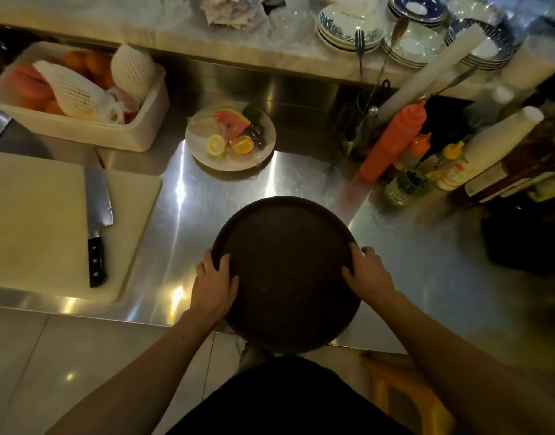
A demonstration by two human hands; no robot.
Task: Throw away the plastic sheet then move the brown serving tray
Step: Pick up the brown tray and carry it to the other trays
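A round brown serving tray [285,262] is held at the front edge of the steel counter [191,199], its near part overhanging the edge towards my body. My left hand [215,285] grips the tray's left rim, thumb over the top. On the opposite rim my right hand [369,273] holds it the same way. The tray's top is bare. I see no loose plastic sheet; clear film covers a plate of cut fruit [230,136] further back on the counter.
A white cutting board [34,221] with a large knife [97,227] lies at the left. A white tub of fruit [78,95] stands at the back left. Sauce bottles [392,139] and containers crowd the right. Stacked plates [348,26] sit on the raised shelf. A yellow stool [402,394] stands below right.
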